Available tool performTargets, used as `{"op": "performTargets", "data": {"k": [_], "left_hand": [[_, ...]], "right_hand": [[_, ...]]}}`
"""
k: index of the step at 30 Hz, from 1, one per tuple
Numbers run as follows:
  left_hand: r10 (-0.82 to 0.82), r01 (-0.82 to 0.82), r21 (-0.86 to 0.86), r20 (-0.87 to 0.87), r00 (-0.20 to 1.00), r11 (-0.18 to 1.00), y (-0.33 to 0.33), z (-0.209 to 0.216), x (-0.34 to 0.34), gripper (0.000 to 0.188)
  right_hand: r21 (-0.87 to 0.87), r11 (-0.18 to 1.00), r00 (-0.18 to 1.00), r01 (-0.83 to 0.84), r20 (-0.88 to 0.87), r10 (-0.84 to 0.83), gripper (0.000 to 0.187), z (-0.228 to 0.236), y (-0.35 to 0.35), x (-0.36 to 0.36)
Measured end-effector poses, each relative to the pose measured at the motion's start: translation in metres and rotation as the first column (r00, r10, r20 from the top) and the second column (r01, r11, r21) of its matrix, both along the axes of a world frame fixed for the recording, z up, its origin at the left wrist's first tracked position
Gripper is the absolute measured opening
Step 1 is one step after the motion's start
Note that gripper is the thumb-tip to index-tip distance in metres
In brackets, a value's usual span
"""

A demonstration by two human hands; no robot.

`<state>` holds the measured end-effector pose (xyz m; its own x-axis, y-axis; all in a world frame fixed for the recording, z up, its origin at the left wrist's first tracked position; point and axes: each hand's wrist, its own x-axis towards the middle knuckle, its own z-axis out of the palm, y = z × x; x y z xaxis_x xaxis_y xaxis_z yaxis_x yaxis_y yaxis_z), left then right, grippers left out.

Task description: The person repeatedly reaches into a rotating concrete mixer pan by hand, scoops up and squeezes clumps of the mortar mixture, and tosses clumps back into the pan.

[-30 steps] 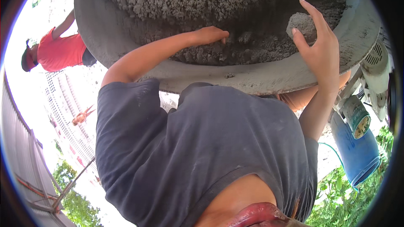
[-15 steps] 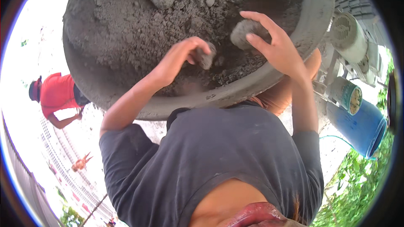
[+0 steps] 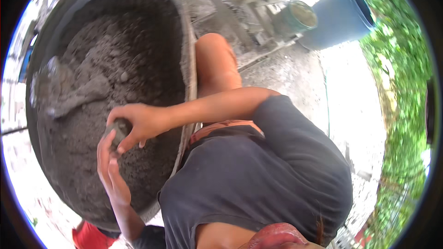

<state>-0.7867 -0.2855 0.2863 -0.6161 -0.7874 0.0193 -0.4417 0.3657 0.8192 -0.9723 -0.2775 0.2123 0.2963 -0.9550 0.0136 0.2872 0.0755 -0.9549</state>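
Note:
A damp grey lump of what looks like mortar [image 3: 121, 131] is between my hands, above a large round basin [image 3: 185, 55]. My right hand [image 3: 145, 121] reaches across from the right and curls over the lump with fingers and thumb. From below, my left hand [image 3: 114, 175] meets it, its long fingers nearly straight against the lump's near left side. Part of the lump is hidden by the fingers. Loose, crumbly grey mix [image 3: 97, 41] fills the basin beneath. A long, mix-coated piece [image 3: 85, 93] lies on it, left of my right hand.
My bare knee [image 3: 216, 60] is close by the basin's right wall. Beyond it are wooden boards, a tub with a greenish side [image 3: 295, 17] and a blue barrel [image 3: 337, 18] lying tilted. Green foliage [image 3: 401, 87] lines the right side. A person in red [image 3: 92, 236] is at the lower left.
My view has swung right, so the basin appears farther left. My hands, apart before with a lump in each, have come together around one visible lump.

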Motion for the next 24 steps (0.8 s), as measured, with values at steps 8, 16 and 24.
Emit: {"op": "performTargets", "data": {"k": [8,16,24], "left_hand": [[0.021,0.045,-0.326,0.196,0.980,0.944,0.017,0.030,0.015,0.062],[0.257,-0.156,-0.483,0.149,0.955,0.861,0.009,0.031,0.106,0.057],[0.277,-0.331,-0.456,-0.184,0.943,0.826,0.027,0.052,0.131,0.050]], "right_hand": [[-0.532,0.833,0.859,0.155,-0.343,-0.379,0.045,-0.008,0.013,0.002],[-0.836,0.439,-0.252,-0.328,-0.371,-0.894,0.030,0.106,0.164,-0.257],[0.049,-0.498,-0.387,0.866,0.696,-0.605,0.047,0.117,0.400,-0.406]]}}
